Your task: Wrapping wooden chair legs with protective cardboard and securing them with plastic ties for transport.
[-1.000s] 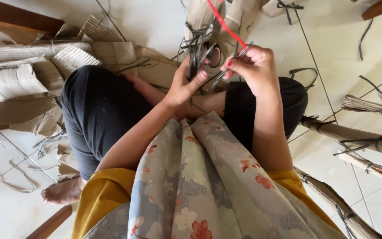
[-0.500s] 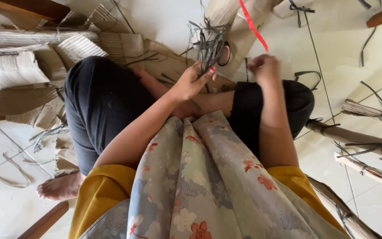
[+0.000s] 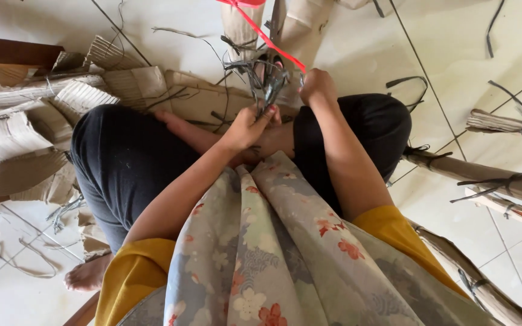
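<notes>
I sit cross-legged on a tiled floor. My left hand (image 3: 246,127) pinches the lower end of a bundle of dark grey straps (image 3: 266,78) held upright over my legs. Just to the right, my right hand (image 3: 316,84) is closed in a fist on a red strip (image 3: 260,30), which runs up and to the left out of the top of the view. Behind the straps stand two brown cardboard rolls (image 3: 300,27). A rounded handle-like shape shows inside the bundle, but I cannot tell what it is.
Torn corrugated cardboard pieces (image 3: 28,121) are piled at the left. Tied cardboard rolls (image 3: 502,181) lie at the right and lower right. Loose dark straps (image 3: 409,81) are scattered on the tiles. A bare foot (image 3: 89,274) rests at lower left, and a wooden bar (image 3: 7,51) at upper left.
My right hand has shifted away from the strap bundle and closed on the red strip, which now runs taut. My left hand stays on the bundle.
</notes>
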